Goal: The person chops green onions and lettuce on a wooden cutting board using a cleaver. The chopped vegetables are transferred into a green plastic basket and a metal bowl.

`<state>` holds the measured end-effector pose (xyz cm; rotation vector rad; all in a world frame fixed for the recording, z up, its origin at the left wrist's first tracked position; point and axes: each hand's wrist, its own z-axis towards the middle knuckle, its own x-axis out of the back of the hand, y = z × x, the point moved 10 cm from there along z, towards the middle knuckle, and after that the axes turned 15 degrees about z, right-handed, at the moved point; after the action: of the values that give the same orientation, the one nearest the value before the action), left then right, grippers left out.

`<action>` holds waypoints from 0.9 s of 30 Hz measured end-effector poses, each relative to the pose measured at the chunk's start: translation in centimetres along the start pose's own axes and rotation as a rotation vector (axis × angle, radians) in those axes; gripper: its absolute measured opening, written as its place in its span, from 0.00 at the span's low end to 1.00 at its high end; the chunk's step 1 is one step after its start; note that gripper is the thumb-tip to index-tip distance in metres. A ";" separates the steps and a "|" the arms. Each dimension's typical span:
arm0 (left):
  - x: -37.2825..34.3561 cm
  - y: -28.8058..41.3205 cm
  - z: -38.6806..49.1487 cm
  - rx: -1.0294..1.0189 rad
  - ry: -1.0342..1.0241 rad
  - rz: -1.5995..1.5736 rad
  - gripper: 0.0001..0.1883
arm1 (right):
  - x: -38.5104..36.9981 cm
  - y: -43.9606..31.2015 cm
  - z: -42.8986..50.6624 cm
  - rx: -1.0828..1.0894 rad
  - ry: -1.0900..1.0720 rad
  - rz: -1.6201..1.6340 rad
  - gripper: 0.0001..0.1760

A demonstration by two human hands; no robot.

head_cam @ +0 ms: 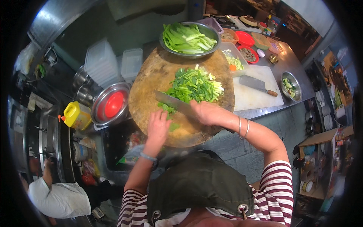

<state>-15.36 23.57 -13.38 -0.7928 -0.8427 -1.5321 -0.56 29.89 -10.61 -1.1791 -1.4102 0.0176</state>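
My right hand (204, 113) is closed around a broad knife (175, 104), whose blade points up and left over a round wooden chopping block (147, 76). Just left of the blade, my left hand (158, 122) touches a small bunch of leafy greens (167, 109) with its fingertips. A loose leaf (173, 126) lies on the wood beside that hand. Beyond the knife is a heap of cut green stalks and leaves (195, 85). A metal bowl (190, 54) of long leafy greens (188, 39) stands at the block's far edge.
Right of the block, a cleaver (253, 83) lies on a white cutting board (255, 99). Farther back are a plastic tub (244, 72) and several baskets. On the left stand metal bowls with a red one (114, 104) inside, and a yellow jug (76, 115). Another person (61, 198) is at lower left.
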 end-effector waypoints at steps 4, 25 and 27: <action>-1.6 -3.3 0.7 0.071 -0.135 -0.177 0.20 | 1.5 2.3 -2.4 -0.123 0.031 0.009 0.15; -0.9 1.1 1.3 -0.005 0.057 -0.166 0.15 | 0.1 -1.8 -4.0 0.092 0.079 -0.055 0.14; -0.9 1.3 1.3 -0.020 0.026 -0.168 0.14 | -0.2 -2.0 -2.3 0.100 0.115 -0.023 0.14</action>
<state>-13.89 25.05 -13.39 -0.7297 -0.8947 -1.6978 -0.07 27.42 -8.90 -1.0643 -1.3073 0.0042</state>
